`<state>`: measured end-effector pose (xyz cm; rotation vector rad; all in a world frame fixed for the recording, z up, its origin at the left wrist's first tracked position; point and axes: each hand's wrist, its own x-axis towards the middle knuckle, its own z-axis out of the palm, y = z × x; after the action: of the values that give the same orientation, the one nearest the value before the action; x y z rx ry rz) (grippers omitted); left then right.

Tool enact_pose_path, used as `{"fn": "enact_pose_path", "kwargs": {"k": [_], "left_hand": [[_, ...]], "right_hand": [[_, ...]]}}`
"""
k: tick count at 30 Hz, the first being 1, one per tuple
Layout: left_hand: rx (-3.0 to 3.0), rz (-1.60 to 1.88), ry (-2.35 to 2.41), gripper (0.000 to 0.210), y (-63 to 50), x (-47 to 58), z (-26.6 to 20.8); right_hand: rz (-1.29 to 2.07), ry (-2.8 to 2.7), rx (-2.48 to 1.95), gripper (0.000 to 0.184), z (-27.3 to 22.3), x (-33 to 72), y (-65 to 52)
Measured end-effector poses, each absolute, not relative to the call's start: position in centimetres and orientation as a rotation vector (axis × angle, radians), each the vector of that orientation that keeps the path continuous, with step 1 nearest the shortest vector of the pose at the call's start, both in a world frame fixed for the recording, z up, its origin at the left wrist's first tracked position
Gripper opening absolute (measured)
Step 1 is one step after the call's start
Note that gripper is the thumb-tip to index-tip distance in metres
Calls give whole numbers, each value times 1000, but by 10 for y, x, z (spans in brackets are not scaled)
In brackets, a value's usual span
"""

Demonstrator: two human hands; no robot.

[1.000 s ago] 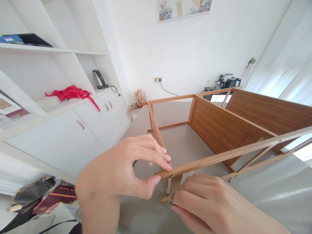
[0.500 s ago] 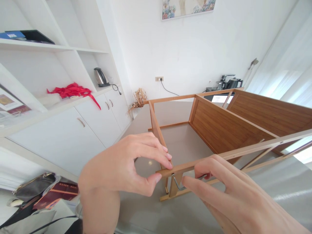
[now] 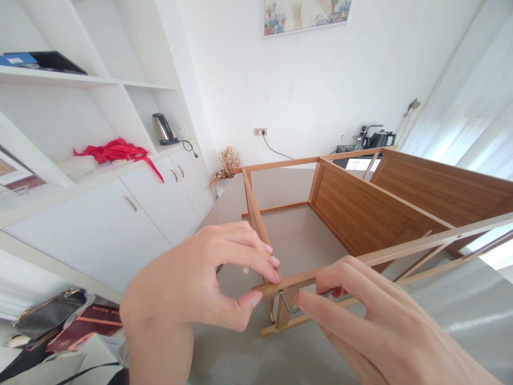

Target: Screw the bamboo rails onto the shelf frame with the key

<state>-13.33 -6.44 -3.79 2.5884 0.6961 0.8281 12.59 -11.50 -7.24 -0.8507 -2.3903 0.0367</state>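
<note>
A wooden shelf frame lies on its side, its near rail running from the centre to the right. My left hand pinches the left end of that rail, fingers on top and thumb against its near side. An L-shaped hex key has its short end up against the underside of the rail, near the corner. My right hand is closed on the hex key's long arm, thumb and fingers around it; part of the key is hidden by the fingers. A wooden crosspiece runs back from the corner.
The frame rests on a grey glossy surface. White cabinets stand at left, with a kettle and red cloth on the shelf. Bags lie at lower left. A coffee maker stands at the back right.
The view has shifted slightly, so the scene sits a little further left. Both hands keep their grips, and the hex key looks almost the same in angle.
</note>
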Motion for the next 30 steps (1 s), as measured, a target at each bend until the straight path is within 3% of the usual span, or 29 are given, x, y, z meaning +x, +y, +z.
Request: {"fn": "enact_pose_path", "kwargs": {"k": [18,24,30], "left_hand": [[2580,810,696,36,-64,-137,-39],[2581,812,705,33,-65,-134,-36],[2592,819,721,33,-66,-133,-37]], "right_hand": [[-23,-2358,-831,26,-73,124,-118],[-84,-2363,-769,18,-75,120,-114],[55,-2477,-821,28,-81,113,-113]]}}
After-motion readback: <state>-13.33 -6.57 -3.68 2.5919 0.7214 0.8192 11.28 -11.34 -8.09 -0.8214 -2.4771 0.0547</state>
